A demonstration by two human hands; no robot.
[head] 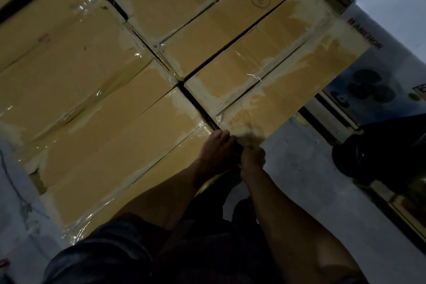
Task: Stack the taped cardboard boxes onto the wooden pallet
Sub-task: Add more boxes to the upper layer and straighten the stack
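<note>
Several taped cardboard boxes (pixel 119 136) lie packed side by side in a flat layer, seen from above, with clear tape glinting on their seams. My left hand (pixel 216 152) and my right hand (pixel 252 157) meet at the near end of the front right box (pixel 283 99), where the dark gap between the two box rows ends. Fingers of the left hand curl over that box's near edge. The right hand is curled tight just under its near corner. A dark patch between the hands is too dim to make out. No wooden pallet shows.
A grey concrete floor (pixel 299 180) runs along the right and the lower left. A white and blue printed fan carton (pixel 378 71) stands at the right. A dark round object (pixel 373 154) sits on the floor below it. My dark trousers fill the bottom.
</note>
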